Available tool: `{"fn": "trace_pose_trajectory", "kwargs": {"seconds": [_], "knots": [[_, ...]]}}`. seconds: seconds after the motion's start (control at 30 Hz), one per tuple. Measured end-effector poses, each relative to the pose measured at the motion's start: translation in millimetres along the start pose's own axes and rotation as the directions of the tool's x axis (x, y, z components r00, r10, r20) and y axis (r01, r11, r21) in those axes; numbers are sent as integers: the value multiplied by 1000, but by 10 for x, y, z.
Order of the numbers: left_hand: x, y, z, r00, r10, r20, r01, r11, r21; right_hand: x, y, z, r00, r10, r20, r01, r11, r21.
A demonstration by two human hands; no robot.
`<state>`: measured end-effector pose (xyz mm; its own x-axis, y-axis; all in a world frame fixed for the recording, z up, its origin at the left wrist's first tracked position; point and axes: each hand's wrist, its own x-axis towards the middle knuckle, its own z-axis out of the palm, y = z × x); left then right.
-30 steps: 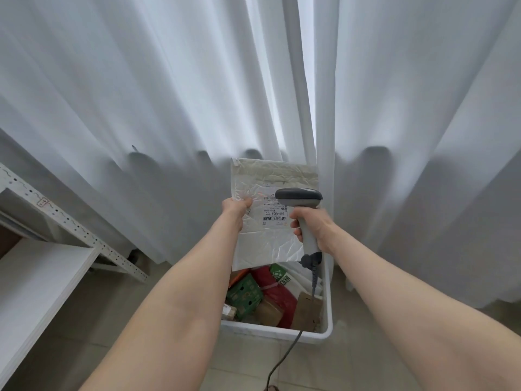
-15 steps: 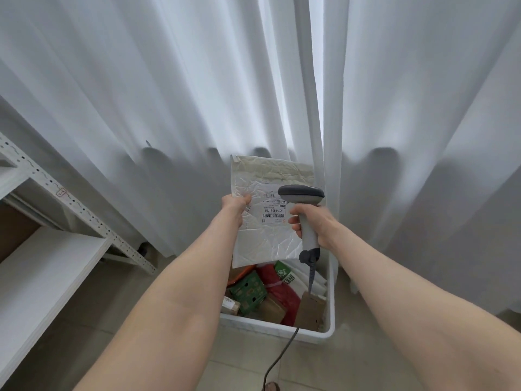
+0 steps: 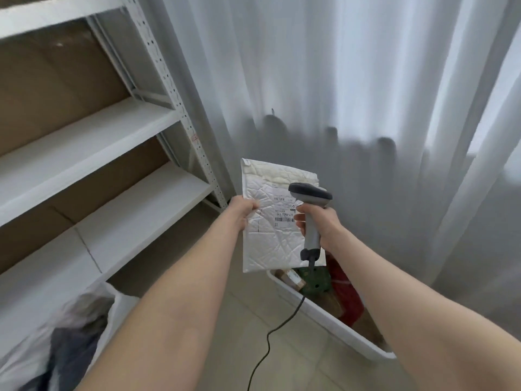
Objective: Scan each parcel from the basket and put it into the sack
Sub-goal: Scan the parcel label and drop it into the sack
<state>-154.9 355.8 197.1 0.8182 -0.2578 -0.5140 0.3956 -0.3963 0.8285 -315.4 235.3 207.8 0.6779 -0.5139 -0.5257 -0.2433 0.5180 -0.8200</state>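
Observation:
My left hand (image 3: 243,213) grips the left edge of a white padded mailer (image 3: 270,238), held upright with its printed barcode label facing me. My right hand (image 3: 318,221) is closed around the handle of a grey barcode scanner (image 3: 310,201), whose head sits just right of the label. Below the parcel stands the white basket (image 3: 324,323), with red, green and brown parcels inside. The white sack (image 3: 84,323) gapes at the lower left, something dark inside it.
White metal shelving (image 3: 112,142) backed with brown board fills the left side. White curtains (image 3: 352,94) hang behind. The scanner's black cable (image 3: 270,342) trails down over the tiled floor.
The view has swung left: the shelving and the sack have come into sight and the basket has shifted to the lower right. Both hands keep their hold on mailer and scanner.

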Motion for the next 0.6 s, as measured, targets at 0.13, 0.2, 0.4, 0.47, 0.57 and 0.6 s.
{"fn": "trace_pose_trajectory", "kwargs": {"seconds": [0.13, 0.2, 0.4, 0.47, 0.57, 0.6], "knots": [[-223, -208, -917, 994, -17, -109, 9, 998, -67, -96, 262, 797, 996, 24, 82, -20, 999, -48], [-333, -337, -1408, 984, -24, -178, 10, 997, -82, -168, 422, 1240, 992, 31, 126, -21, 997, -73], [-561, -879, -2958, 943, -62, -328, 18, 991, -134, -494, 1095, 2673, 970, 40, 239, -2, 988, -158], [-579, -1122, -3474, 929, -92, -359, 32, 985, -170, -619, 1361, 3137, 962, 57, 269, -3, 981, -195], [-537, -1557, -4277, 896, -152, -418, 45, 966, -254, -791, 1751, 3802, 945, 86, 316, -8, 971, -240], [-528, -1680, -4521, 882, -174, -439, 51, 959, -278, -843, 1853, 3998, 939, 102, 328, -17, 968, -251]]}}
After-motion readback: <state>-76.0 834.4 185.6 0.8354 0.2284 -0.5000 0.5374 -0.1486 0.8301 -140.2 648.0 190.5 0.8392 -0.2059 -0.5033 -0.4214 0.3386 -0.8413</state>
